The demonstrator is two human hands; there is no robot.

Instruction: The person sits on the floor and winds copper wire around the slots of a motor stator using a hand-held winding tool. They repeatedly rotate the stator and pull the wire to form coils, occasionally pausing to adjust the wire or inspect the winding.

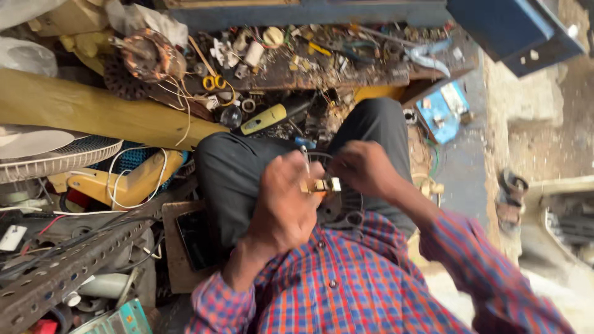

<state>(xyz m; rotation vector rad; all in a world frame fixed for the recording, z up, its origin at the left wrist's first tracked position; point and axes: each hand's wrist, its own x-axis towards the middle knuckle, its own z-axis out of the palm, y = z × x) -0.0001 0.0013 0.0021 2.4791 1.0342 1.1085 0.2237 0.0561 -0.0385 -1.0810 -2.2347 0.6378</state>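
Hands worked over the lap: left hand [281, 207] was clenched on a small brass-coloured part [322, 185], right hand [362, 167] pinched its far end, and any slip looked likely to drop it into the cluttered workbench [346, 74] junk below.

Object: small brass-coloured metal part [322, 185], blocky, lying flat between the two hands
Place: above the lap, held at its left end, touching a round wire guard [337, 207]
Guard: thin dark wires, tilted, partly hidden behind the hands
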